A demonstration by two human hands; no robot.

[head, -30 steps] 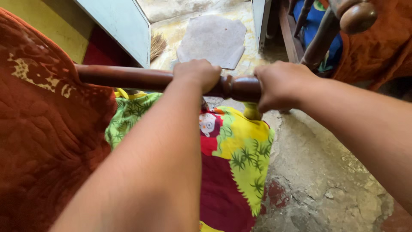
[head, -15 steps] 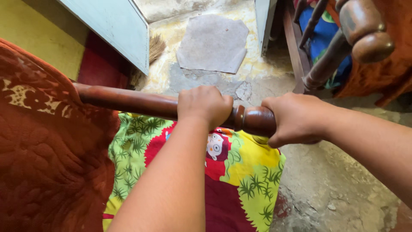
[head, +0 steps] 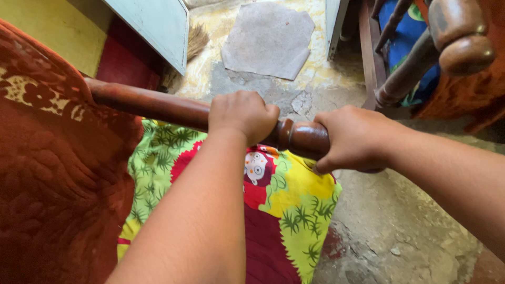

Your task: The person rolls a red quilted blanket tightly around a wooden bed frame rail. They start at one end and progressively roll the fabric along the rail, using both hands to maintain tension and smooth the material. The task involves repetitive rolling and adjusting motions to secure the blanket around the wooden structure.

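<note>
Head view, looking down over both forearms. Left hand [head: 243, 114] wrapped over a dark turned wooden rail [head: 158, 106], fingers curled together and clamped around it, knuckles up. Right hand [head: 353, 138] gripping the rounded end of the same rail just beside a carved ring, fingers closed tight around it, thumb side tucked underneath and partly hidden. Hands close together, not touching, a short stretch of rail showing between them. Rail running crosswise from the left, its far end disappearing under a rust-coloured quilted blanket [head: 52, 179] filling the left of the frame. Below the rail, a bright patterned cloth [head: 294, 210] in yellow, green and red with a cartoon owl, hanging or lying under the arms. Rough cracked concrete floor [head: 400, 226] to the right of the cloth. Further off, a grey flat mat [head: 268, 39] on the floor, a pale blue door [head: 158, 23] edge at upper left with broom bristles [head: 195, 41] just beside it. Upper right, another wooden post with a round knob [head: 465, 52], near orange and blue fabric.
</note>
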